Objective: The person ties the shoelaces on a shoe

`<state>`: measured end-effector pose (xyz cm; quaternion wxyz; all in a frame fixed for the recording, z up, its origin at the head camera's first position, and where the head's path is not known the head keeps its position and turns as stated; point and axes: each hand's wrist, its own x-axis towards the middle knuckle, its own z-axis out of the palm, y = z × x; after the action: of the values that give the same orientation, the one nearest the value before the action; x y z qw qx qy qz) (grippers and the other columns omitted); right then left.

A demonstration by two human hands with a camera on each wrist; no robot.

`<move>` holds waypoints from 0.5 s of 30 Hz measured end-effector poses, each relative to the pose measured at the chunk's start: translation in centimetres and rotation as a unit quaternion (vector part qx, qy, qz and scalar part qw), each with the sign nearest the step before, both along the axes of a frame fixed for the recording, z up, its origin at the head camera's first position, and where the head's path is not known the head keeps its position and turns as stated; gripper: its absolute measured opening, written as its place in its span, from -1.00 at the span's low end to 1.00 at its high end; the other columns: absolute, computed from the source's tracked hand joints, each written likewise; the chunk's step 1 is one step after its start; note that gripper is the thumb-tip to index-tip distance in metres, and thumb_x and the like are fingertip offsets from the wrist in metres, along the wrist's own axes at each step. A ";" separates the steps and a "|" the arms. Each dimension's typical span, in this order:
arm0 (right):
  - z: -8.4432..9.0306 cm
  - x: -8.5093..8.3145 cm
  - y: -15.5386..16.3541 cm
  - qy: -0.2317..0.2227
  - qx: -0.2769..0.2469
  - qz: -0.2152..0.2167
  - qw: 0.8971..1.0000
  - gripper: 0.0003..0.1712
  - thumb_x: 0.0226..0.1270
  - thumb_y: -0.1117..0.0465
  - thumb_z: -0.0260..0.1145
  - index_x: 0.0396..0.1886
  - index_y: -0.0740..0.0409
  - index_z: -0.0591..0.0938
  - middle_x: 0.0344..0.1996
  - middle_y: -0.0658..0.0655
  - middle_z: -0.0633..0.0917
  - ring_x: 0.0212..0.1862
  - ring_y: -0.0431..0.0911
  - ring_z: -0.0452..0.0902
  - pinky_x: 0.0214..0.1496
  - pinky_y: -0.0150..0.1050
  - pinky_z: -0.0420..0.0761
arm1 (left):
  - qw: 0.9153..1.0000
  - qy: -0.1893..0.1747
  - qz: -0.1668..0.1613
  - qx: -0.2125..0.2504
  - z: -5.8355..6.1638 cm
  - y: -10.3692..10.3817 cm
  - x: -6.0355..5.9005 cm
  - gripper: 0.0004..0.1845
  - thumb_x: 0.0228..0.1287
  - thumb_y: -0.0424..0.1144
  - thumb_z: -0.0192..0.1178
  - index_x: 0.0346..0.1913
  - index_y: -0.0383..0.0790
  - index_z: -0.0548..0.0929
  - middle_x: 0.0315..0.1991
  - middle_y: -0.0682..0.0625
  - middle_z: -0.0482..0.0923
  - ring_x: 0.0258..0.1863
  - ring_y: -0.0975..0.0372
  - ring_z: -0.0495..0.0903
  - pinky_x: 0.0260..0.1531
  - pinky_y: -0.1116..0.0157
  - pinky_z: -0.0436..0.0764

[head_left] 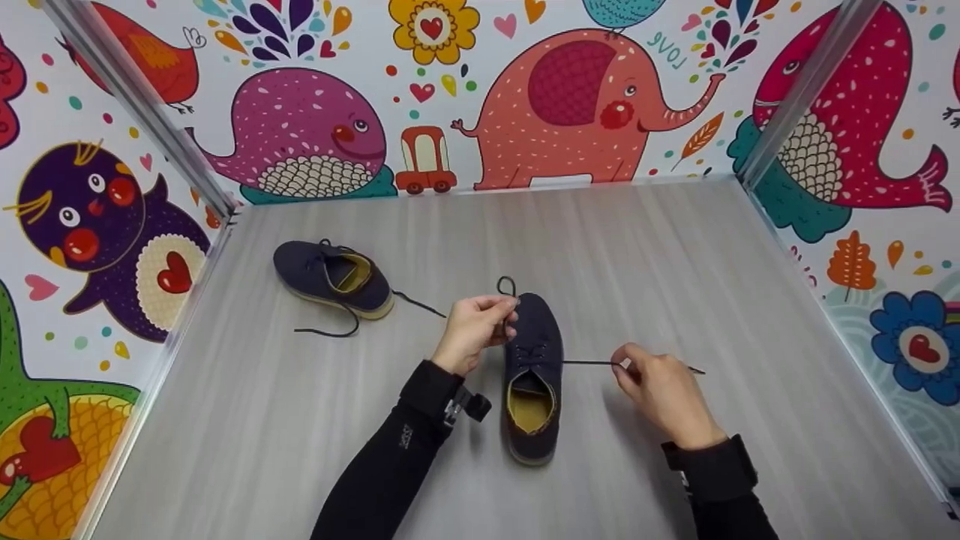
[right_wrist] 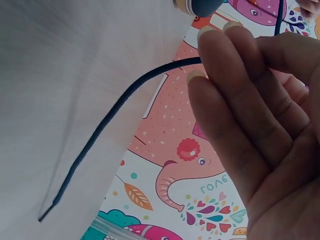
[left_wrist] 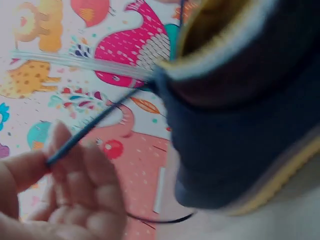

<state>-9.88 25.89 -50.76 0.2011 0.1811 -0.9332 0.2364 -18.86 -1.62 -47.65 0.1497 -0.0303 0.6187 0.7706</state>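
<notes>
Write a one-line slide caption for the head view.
Left hand pinches a lace loop above the near navy shoe; right hand pulls the lace end sideways.

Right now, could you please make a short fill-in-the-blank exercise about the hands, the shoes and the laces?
1. The left hand pinches a lace ____ above the near shoe.
2. The right hand pulls the other lace end out to the ____.
3. The far shoe lies on its ____ with loose laces.
4. Both shoes are dark ____ with yellow lining.

Missing words: loop; right; side; blue
</notes>
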 end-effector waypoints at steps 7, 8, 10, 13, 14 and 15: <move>-0.4 -0.1 0.1 -0.001 -0.043 -0.006 0.999 -0.78 0.12 0.50 0.44 -0.36 0.15 0.63 -0.59 0.00 0.71 -0.62 -0.29 0.51 -0.60 -0.36 0.45 | 0.995 -0.017 -0.016 -0.101 -2.2 -1.5 0.9 -0.74 0.34 -0.22 0.31 -0.14 -0.43 0.74 -0.43 -0.09 0.68 -0.65 0.33 0.53 -0.56 0.37 0.58; -0.5 -0.2 0.0 0.002 -0.049 -0.010 0.999 -0.79 0.13 0.50 0.44 -0.36 0.16 0.63 -0.57 0.02 0.72 -0.59 -0.26 0.56 -0.59 -0.34 0.48 | 0.994 -0.014 -0.017 -0.108 -2.3 -1.6 1.1 -0.74 0.34 -0.22 0.31 -0.15 -0.43 0.74 -0.45 -0.08 0.67 -0.66 0.34 0.52 -0.58 0.38 0.56; -0.4 -0.4 0.0 0.013 -0.056 -0.018 0.998 -0.82 0.14 0.49 0.42 -0.36 0.17 0.64 -0.52 0.05 0.74 -0.53 -0.19 0.63 -0.54 -0.28 0.56 | 0.993 -0.007 -0.019 -0.118 -2.7 -1.7 1.4 -0.75 0.32 -0.23 0.32 -0.18 -0.42 0.75 -0.50 -0.03 0.65 -0.67 0.35 0.48 -0.62 0.41 0.52; 0.1 -0.9 -0.4 0.037 -0.068 -0.027 0.997 -0.86 0.17 0.46 0.41 -0.34 0.19 0.66 -0.45 0.10 0.75 -0.44 -0.10 0.71 -0.47 -0.21 0.64 | 0.992 -0.006 -0.016 -0.122 -3.1 -1.7 1.8 -0.77 0.31 -0.25 0.33 -0.21 -0.42 0.75 -0.54 -0.01 0.62 -0.70 0.35 0.46 -0.66 0.43 0.48; 0.4 -1.1 -0.6 0.047 -0.072 -0.027 0.996 -0.86 0.17 0.46 0.41 -0.33 0.19 0.66 -0.43 0.11 0.75 -0.42 -0.08 0.72 -0.45 -0.20 0.66 | 0.992 -0.005 -0.015 -0.124 -3.2 -1.6 1.9 -0.78 0.31 -0.26 0.33 -0.22 -0.43 0.75 -0.55 -0.02 0.61 -0.70 0.35 0.45 -0.66 0.43 0.47; 0.7 -1.4 -0.8 0.057 -0.077 -0.025 0.995 -0.85 0.17 0.47 0.42 -0.31 0.21 0.67 -0.40 0.12 0.76 -0.41 -0.06 0.73 -0.44 -0.19 0.67 | 0.992 -0.005 -0.013 -0.126 -3.3 -1.6 2.0 -0.78 0.30 -0.27 0.33 -0.23 -0.43 0.75 -0.56 -0.02 0.60 -0.71 0.34 0.45 -0.66 0.43 0.47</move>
<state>-11.31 25.12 -50.05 0.2735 0.1550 -0.9034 0.2917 -16.90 -3.26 -50.93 0.1576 -0.0452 0.7107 0.6841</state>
